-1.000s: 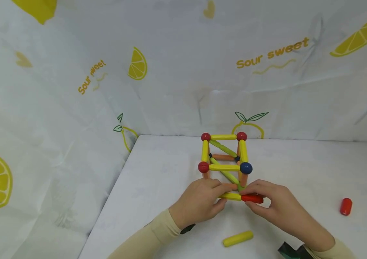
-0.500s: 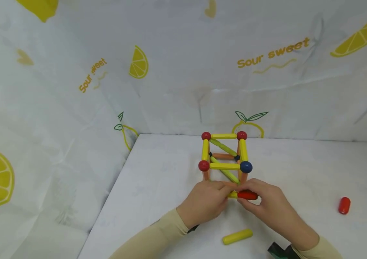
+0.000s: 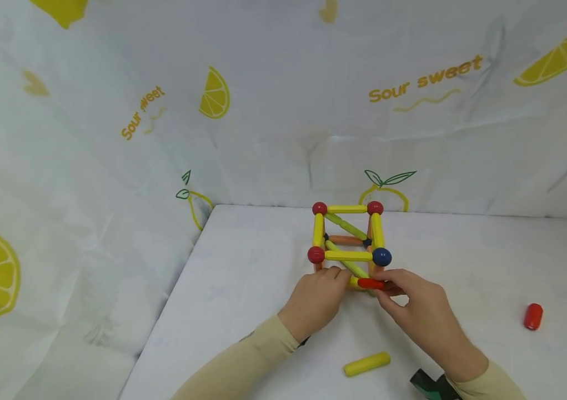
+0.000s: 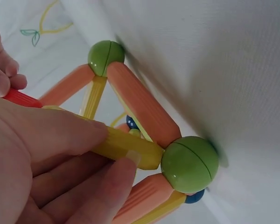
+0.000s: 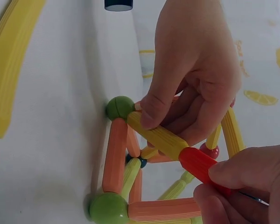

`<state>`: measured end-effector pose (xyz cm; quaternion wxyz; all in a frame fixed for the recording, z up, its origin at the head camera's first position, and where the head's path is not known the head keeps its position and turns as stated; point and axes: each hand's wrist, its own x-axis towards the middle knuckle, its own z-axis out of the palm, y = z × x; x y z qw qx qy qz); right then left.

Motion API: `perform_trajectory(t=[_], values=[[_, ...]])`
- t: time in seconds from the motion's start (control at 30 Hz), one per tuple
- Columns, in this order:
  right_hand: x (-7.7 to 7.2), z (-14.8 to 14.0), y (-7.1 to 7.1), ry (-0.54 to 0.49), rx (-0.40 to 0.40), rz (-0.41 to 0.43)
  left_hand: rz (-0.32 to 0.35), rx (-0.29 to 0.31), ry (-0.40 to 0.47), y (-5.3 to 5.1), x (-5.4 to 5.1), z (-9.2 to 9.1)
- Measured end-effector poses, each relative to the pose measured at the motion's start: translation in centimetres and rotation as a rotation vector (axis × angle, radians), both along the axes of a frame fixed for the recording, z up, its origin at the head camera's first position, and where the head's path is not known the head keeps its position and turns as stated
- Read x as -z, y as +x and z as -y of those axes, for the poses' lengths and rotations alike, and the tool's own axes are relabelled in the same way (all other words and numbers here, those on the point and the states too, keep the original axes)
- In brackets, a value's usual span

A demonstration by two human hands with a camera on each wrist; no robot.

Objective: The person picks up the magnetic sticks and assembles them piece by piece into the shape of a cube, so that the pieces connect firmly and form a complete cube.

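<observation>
My left hand point(image 3: 315, 300) pinches a yellow magnetic stick point(image 5: 161, 138) between thumb and fingers. A red stick point(image 5: 198, 163) joins it end to end, and my right hand point(image 3: 425, 311) pinches that one near its far end. Both hands are at the near lower side of a box-shaped frame of sticks and balls. In the left wrist view the yellow stick's end meets a green ball point(image 4: 190, 163) at a bottom corner, and the pair slants upward from there. Along the frame's bottom edge lies an orange stick point(image 4: 142, 105), leading to another green ball point(image 4: 106, 57).
The frame's top has red balls point(image 3: 316, 255), a blue ball point(image 3: 381, 256) and yellow sticks point(image 3: 348, 256). A loose yellow stick point(image 3: 367, 364) lies in front on the white table point(image 3: 243, 250). Farther right is a short red piece point(image 3: 533, 316). Lemon-print cloth point(image 3: 283, 111) hangs behind.
Both hands have moved forward, toward the frame, with the joined sticks. The red stick has shifted left and away from me. The loose pieces stay put.
</observation>
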<state>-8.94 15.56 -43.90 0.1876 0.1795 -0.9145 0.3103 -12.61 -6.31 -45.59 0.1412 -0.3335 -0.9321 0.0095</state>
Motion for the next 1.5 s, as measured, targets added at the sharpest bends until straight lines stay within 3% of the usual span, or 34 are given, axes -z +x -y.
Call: perform_trajectory(t=[0.27,0.43,0.57,0.73,0.8,0.97,1.07,1.5], values=[[-0.2,0.1,0.1,0.004,0.022,-0.003,0.013,-0.018,0.008,0.0,0.1,-0.1],[-0.5,0.1,0.2,-0.014,0.069,-0.013,-0.003,0.03,0.123,-0.1,-0.1,-0.4],[-0.7,-0.1,0.1,-0.008,0.101,-0.066,-0.037,0.064,0.171,-0.3,-0.4,-1.0],[-2.0,-0.7,-0.9,-0.021,0.107,-0.142,-0.029,0.037,0.149,-0.3,-0.9,-1.7],[-2.7,-0.9,-1.5,-0.006,0.098,-0.104,-0.014,0.021,0.155,-0.3,-1.0,-1.7],[-4.1,-1.2,-2.6,0.079,0.047,0.163,-0.04,0.021,0.156,-0.1,-1.3,-1.8],[-4.1,-1.4,-2.9,0.078,0.015,0.253,-0.053,0.026,0.15,0.0,-1.3,-2.0],[-3.6,-1.6,-3.3,0.037,0.015,0.208,-0.075,-0.005,0.15,-0.1,-1.2,-2.3]])
